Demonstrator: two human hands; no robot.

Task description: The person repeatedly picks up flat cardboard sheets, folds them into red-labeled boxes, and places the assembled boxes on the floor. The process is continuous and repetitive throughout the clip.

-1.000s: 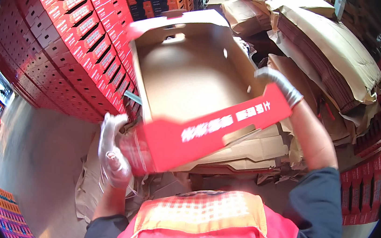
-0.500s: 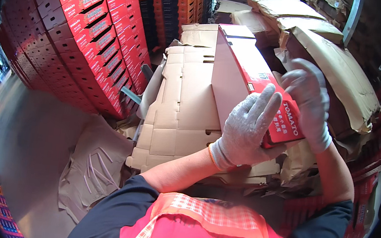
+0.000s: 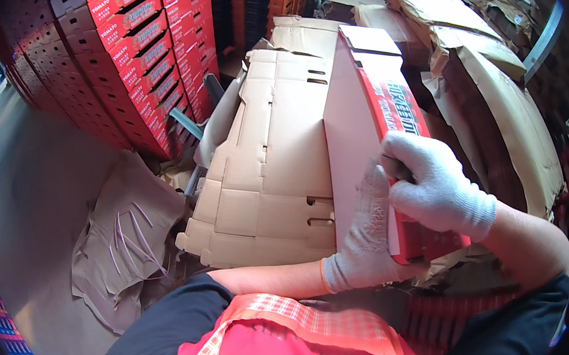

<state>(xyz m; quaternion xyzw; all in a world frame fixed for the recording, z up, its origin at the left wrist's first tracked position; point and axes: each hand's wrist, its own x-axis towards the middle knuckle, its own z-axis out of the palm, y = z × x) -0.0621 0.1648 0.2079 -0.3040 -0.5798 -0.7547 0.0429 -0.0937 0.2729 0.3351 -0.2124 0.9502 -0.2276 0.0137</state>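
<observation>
A red cardboard box (image 3: 410,112) with a pale pink side stands on its edge over flat brown cardboard blanks (image 3: 270,176). My left hand (image 3: 364,232), in a grey-white knit glove, grips its near corner: the fingers stretch up along the pale side and the thumb goes round the near end. Above it, my right hand (image 3: 441,185), gloved likewise, has its fingers curled over the box's upper edge, close to the left fingertips. Its own fingertips are partly hidden, so what they pinch there is hard to see.
Tall stacks of folded red boxes (image 3: 136,27) rise at the left. Brown paper-wrapped bundles (image 3: 509,119) lie along the right. A torn brown sheet with pale strips (image 3: 130,237) is on the floor at lower left. Orange and dark crates (image 3: 262,0) stand at the back.
My right hand, raised and blurred before, has come down and left and curled onto the box's edge. My left hand has shifted slightly lower, its fingers now along the pale side.
</observation>
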